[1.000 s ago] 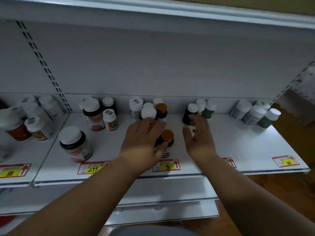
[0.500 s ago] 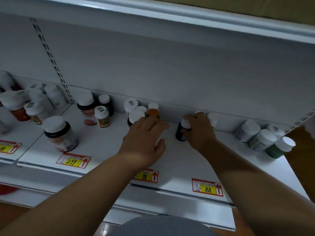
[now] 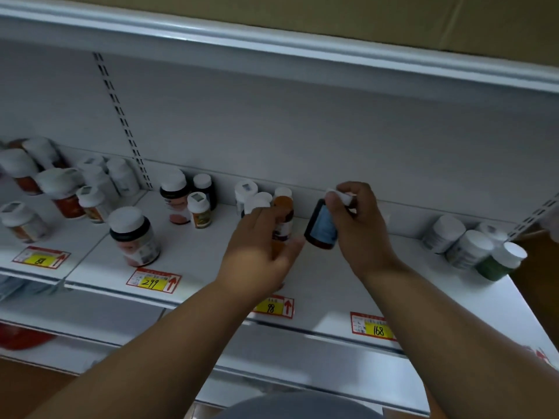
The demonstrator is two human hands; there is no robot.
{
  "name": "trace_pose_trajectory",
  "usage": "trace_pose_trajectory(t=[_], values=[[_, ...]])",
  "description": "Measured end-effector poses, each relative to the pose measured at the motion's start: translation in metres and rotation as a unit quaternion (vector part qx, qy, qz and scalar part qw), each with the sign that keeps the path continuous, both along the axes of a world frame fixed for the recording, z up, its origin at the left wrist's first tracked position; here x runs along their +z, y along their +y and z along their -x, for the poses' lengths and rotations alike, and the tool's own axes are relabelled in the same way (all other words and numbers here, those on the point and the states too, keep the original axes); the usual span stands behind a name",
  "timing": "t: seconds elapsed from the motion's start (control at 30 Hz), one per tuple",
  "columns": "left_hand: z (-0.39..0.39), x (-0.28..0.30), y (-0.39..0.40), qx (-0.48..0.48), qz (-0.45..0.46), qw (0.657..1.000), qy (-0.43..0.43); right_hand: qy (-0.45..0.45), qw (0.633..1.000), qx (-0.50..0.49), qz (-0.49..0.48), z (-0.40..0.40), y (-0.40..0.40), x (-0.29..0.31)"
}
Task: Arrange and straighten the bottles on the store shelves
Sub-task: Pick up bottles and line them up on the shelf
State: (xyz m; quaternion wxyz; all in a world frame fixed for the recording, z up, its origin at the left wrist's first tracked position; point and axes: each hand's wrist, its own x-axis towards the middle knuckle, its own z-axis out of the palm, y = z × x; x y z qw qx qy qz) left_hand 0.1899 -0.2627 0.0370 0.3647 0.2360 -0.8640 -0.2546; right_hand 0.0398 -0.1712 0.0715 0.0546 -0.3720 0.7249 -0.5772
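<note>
Right hand [image 3: 360, 225] has lifted the dark brown white-capped bottle [image 3: 322, 226] off the white shelf [image 3: 332, 285].
Pinched by its cap, bottle tilted; left hand [image 3: 257, 252] cups the orange-capped bottle [image 3: 282, 219] just beside.

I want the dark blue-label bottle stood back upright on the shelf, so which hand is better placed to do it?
Right. The right hand already grips the dark bottle by its white cap, tilted above the shelf. The left hand is busy at the orange-capped bottle.

A dark bottle [image 3: 321, 226] with blue label and white cap; yellow-and-red price tags [image 3: 153, 280] on a white shelf [image 3: 393, 276].
</note>
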Motion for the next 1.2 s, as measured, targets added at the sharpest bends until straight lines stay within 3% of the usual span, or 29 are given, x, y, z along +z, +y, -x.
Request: trace_pose_trajectory(t=[0.13,0.27,0.5,0.67,0.9,1.2], values=[[-0.066,0.009,-0.024,0.005,-0.073,0.997,0.003,-0.074,0.997,0.017,0.01,-0.08,-0.035,0.027],[-0.173,0.002,-0.06,0.038,-0.11,0.993,0.004,-0.152,0.98,0.125,0.007,-0.186,-0.089,0.025],[-0.369,-0.008,-0.115,0.181,-0.14,0.973,-0.028,-0.298,0.895,0.331,-0.028,-0.369,-0.197,0.012],[-0.444,-0.016,-0.155,0.241,-0.166,0.956,-0.025,-0.249,0.876,0.409,-0.055,-0.437,-0.257,-0.001],[-0.492,-0.018,-0.245,0.288,-0.164,0.942,-0.043,-0.17,0.861,0.477,-0.053,-0.486,-0.361,-0.014],[-0.587,-0.024,-0.358,0.335,-0.16,0.925,-0.083,-0.111,0.866,0.481,-0.081,-0.577,-0.485,-0.022]])
